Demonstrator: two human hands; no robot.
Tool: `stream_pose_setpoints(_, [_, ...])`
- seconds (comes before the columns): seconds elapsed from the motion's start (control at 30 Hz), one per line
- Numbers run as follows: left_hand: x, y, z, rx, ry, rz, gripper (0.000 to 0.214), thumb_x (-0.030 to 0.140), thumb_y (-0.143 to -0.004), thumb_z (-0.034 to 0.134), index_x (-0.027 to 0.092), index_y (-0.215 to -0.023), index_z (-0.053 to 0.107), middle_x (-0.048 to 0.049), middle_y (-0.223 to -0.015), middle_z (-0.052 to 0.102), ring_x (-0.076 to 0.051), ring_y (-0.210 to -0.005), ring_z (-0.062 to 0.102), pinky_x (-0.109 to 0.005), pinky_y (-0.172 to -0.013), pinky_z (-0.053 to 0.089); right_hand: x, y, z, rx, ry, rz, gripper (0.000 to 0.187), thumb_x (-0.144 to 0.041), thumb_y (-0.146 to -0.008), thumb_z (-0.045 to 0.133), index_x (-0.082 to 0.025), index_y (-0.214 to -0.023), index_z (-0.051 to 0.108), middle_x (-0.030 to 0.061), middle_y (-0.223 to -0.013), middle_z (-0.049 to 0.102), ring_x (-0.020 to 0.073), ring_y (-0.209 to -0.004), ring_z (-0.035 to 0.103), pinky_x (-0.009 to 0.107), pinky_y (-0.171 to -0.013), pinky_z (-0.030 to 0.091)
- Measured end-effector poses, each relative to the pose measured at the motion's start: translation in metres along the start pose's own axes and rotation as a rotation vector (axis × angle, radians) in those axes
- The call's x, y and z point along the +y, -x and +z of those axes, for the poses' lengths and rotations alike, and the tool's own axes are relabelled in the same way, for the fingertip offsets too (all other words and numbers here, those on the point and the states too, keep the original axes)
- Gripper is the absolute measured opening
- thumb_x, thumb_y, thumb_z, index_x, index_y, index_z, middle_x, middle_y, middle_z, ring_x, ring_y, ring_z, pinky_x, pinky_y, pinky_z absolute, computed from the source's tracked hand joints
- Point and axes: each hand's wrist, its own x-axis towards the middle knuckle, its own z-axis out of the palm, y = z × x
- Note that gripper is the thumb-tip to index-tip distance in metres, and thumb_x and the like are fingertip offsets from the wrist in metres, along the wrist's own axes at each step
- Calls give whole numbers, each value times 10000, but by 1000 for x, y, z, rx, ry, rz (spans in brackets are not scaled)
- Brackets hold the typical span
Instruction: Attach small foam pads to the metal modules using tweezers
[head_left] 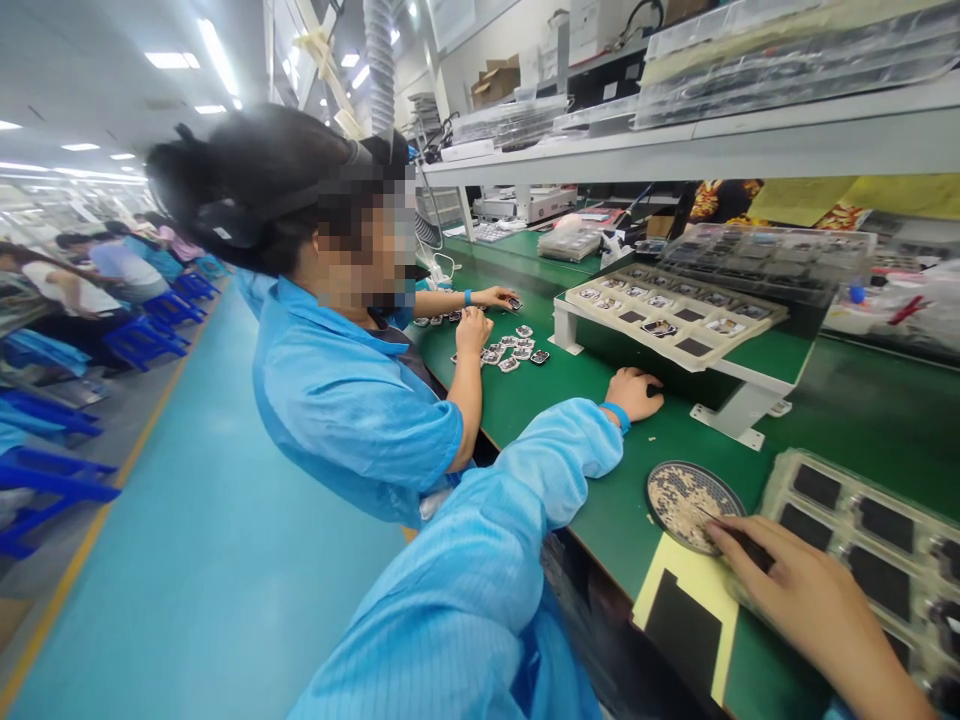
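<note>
My left hand, at the end of a blue sleeve, rests on the green bench with its fingers curled around a small black part, mostly hidden. Dark tweezers are pinched in my right hand. Their tips reach over a round dark dish with many tiny beige pieces. Below the dish lies a yellow sheet with a black rectangle on it. Beside my right hand is a pale tray with black pads in its pockets.
A co-worker in blue sits on my left, hands near several small metallic parts. A raised stand carries another pale tray with parts. A shelf with plastic trays runs above the bench.
</note>
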Motion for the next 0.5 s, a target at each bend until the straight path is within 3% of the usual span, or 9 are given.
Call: stream_pose_setpoints(0.5, [0,1,-1,-9,1,-3,364,371,-891,638,279,-1225,749,-50,-1285,646,-253,-1293,521,-377,-1174,426,-1,2,0,26,-4,-30,417,-677,-904,497,-383,-1052,753,-79,-1208,716,197,-845,699,312,-709,521])
